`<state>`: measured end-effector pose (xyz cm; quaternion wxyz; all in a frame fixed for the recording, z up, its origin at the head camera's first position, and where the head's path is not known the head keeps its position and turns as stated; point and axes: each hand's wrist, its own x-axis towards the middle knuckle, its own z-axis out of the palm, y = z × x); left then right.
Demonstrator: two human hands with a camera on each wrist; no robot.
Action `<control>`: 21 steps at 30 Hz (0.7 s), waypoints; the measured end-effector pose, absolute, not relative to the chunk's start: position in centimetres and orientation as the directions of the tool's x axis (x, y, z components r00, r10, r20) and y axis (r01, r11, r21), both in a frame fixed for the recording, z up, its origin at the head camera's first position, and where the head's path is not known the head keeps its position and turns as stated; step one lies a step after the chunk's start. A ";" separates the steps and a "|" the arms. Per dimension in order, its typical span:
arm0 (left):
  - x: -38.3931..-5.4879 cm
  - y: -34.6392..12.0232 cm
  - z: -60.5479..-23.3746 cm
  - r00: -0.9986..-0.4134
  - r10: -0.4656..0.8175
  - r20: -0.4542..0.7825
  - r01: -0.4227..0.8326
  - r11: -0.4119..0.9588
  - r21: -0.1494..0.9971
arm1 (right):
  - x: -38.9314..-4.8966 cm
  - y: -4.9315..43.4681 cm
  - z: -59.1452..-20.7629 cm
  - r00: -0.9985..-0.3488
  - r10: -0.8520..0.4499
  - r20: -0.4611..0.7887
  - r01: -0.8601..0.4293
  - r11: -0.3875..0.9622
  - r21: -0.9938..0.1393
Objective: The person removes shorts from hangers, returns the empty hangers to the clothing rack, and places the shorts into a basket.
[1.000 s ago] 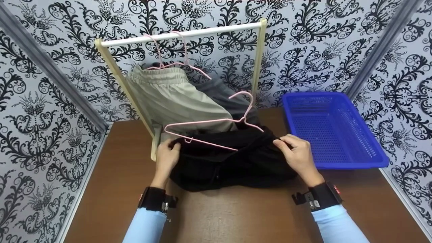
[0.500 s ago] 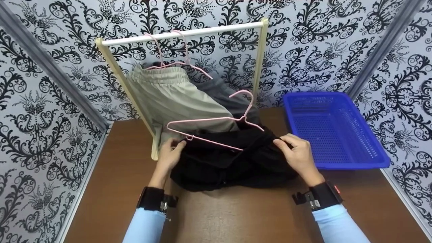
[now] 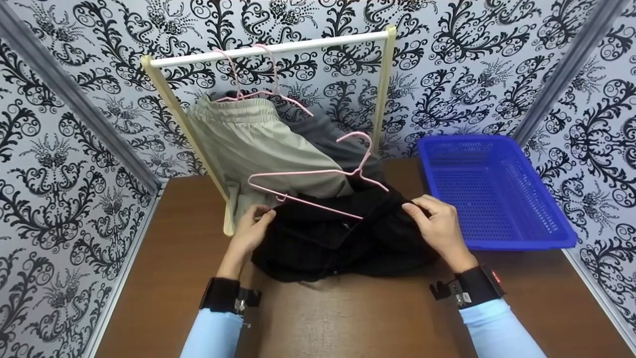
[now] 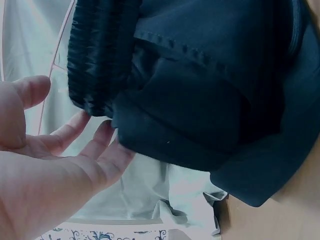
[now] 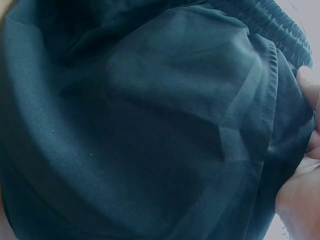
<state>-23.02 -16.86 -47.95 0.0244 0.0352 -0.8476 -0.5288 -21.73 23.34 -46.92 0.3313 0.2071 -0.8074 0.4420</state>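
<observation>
Black pants [image 3: 308,248] with an elastic waistband lie bunched on the table in the head view; their leg length is hidden by folds. My right hand [image 3: 435,223] pinches the right side of the waistband between thumb and fingers. A pink hanger [image 3: 303,172] stands over the pants, its right end tucked into the waistband and hidden. The hanger's left corner sticks out above the cloth. At the left side of the waistband is my left hand [image 3: 252,228]. In the left wrist view, its fingertips touch the fabric [image 4: 175,120] from behind while the thumb stands apart from it.
Behind the pants stands a small rack [image 3: 323,44] with a white bar and wooden posts. Light grey pants [image 3: 268,139] and dark grey pants [image 3: 323,134] hang there on pink hangers. A blue plastic basket [image 3: 546,199] sits at the right on the brown table [image 3: 348,318].
My left hand has shifted slightly right along the waistband. The pink hanger's left corner has moved a little right and up. My right hand has stayed in place.
</observation>
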 end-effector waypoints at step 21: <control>-21.1 -13.7 -42.9 -0.704 -0.018 0.710 0.491 0.709 0.505 | -21.5 23.1 -46.8 -0.697 -0.057 0.715 -0.631 0.522 -0.574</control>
